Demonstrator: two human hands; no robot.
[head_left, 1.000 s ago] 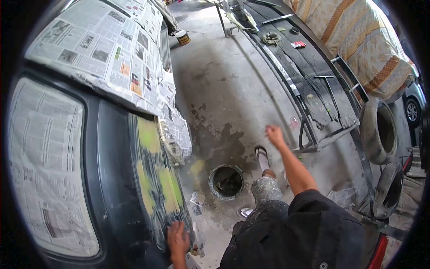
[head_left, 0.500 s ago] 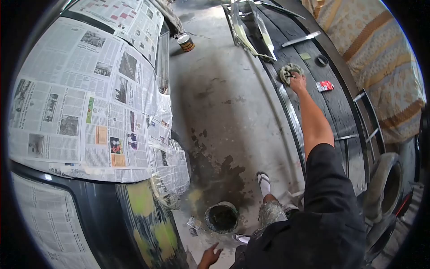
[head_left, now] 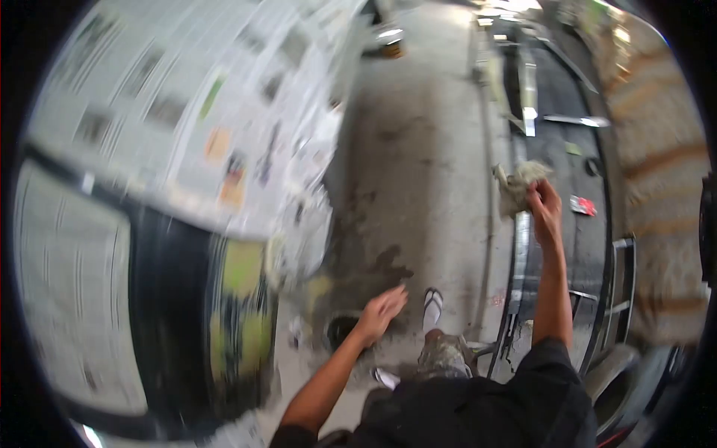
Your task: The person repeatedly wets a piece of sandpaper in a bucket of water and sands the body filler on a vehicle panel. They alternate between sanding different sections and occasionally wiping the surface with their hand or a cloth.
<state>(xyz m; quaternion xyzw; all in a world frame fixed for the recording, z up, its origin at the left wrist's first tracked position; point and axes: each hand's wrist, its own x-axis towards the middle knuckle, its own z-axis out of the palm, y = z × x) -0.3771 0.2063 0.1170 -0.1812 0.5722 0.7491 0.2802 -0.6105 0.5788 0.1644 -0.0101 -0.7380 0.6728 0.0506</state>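
Note:
A crumpled greyish-green rag (head_left: 517, 193) hangs from my right hand (head_left: 547, 207), pinched between the fingers and lifted above the left edge of the dark bench (head_left: 556, 257). My left hand (head_left: 382, 312) is held out in front of me over the floor with its fingers extended and nothing in it. Below that hand stands a dark bucket (head_left: 342, 332), partly hidden by my forearm. To the left is a dark car body panel (head_left: 175, 299) with a yellow-green patch (head_left: 243, 269) on it. The view is blurred by motion.
Newspaper (head_left: 172, 112) masks the car on the left. On the bench lie a red-and-white packet (head_left: 582, 206), a black ring (head_left: 593, 166), a small green pad (head_left: 573, 148) and a metal strip (head_left: 575, 120). A tyre (head_left: 609, 381) stands at lower right; a can (head_left: 390, 42) sits far ahead.
My right hand has lifted the rag off the bench and drawn it back toward me. My left hand has risen from the bottom edge to above the bucket. The view has turned left.

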